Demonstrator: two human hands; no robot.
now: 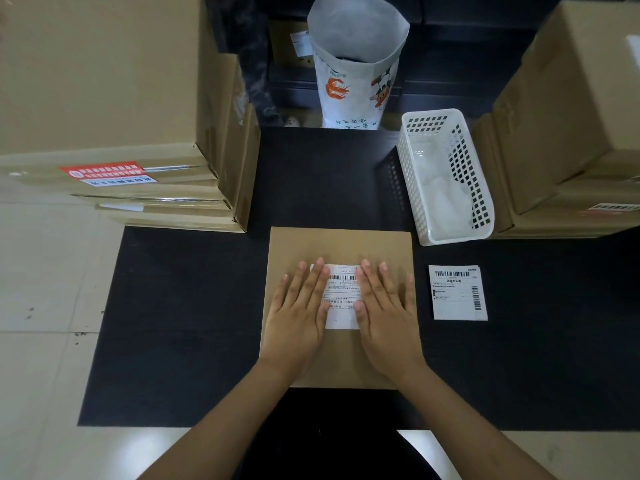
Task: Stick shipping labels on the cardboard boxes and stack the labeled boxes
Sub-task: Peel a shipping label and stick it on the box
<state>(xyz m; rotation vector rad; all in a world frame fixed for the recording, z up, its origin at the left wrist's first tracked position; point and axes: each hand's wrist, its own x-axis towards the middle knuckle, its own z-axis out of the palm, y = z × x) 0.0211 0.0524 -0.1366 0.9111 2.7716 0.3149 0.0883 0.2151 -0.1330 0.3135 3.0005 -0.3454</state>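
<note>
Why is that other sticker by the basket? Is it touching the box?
Apart. The head view shows bare black mat between the loose label and the box.

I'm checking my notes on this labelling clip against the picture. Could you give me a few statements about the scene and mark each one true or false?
1. Both hands lie flat on the label on the middle box. True: left hand and right hand press with straight fingers.
2. The spare label lies left of the middle box. False: it lies to its right, on the black mat.
3. The white basket stands behind the spare label. True.
4. The left hand pinches a label by its corner. False: it presses flat and holds nothing.
5. Stacks of boxes stand on both sides. True: left stack, right stack.
</note>
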